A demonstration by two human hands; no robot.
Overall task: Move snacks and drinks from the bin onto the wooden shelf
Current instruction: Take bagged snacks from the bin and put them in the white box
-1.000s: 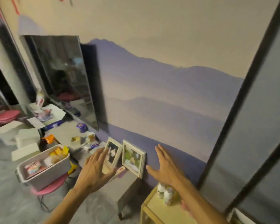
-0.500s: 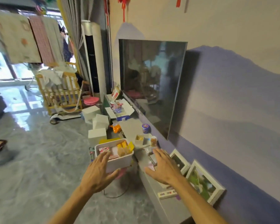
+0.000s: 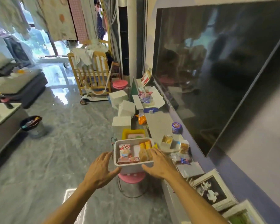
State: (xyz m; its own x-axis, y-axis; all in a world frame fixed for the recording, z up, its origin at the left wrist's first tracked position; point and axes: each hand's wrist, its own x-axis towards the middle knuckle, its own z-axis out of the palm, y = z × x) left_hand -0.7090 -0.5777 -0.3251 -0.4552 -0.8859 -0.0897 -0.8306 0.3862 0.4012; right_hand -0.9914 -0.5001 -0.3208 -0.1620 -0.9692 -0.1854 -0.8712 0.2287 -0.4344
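Room swung round since a second ago: away from picture frames, onto bin (image 3: 120, 164) sitting on pink stool (image 3: 131, 178), packed with snacks (image 3: 128, 153). Left hand (image 3: 100, 171), right hand (image 3: 158, 164) now flanking it, fingers spread, gripping nothing. Pickup likely next.

big dark TV (image 3: 217, 70) on the right wall | wooden crib (image 3: 90, 75) far back, piled with laundry | pink stool (image 3: 131, 177) near centre | white boxes (image 3: 121, 121) stacked on the grey marble floor (image 3: 55, 151) | small bucket (image 3: 33, 126) off left | framed photos (image 3: 212, 189) leaning near right | blue tub (image 3: 176, 127) on the low grey console (image 3: 157, 125)
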